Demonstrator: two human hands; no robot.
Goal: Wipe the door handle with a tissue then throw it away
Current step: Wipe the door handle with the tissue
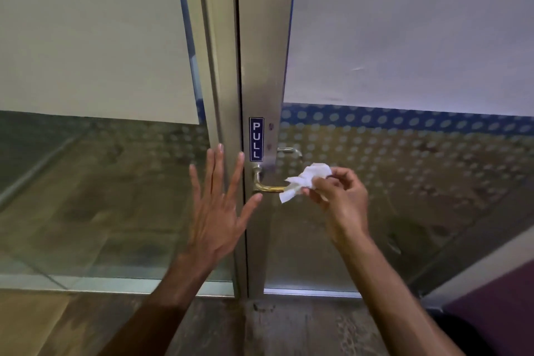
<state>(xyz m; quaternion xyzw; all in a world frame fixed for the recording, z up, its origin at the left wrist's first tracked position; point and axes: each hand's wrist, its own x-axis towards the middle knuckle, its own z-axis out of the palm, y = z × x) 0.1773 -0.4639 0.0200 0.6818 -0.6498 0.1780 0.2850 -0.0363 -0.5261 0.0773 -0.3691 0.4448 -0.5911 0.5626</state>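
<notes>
Glass door (404, 211) with metal frame (265, 66), upper panes covered in pale film, dotted blue band across the right pane at handle height; wooden-looking floor (289, 326) below, purple surface at lower right corner of view. Blue "PULL" sticker (256, 139) fixed vertically on the frame stile, just above the door handle (267, 186). Handle brass-coloured, lever type, base on the stile, lever running out rightward over the glass. Second, silver handle (290, 151) seen through the glass on the far side, slightly higher. Right hand (338, 193) pinching a crumpled white tissue (306, 180) between thumb and fingertips, other fingers curled in; tissue pressed over the free end of the lever, hiding that end, loose corner hanging below it. Left hand (219, 202) wide open, fingers spread and pointing up, holding nothing, palm toward the fixed frame left of the stile; thumb tip just beside the handle base, contact with frame or handle not determinable. Both forearms bare, entering from bottom edge of view.
</notes>
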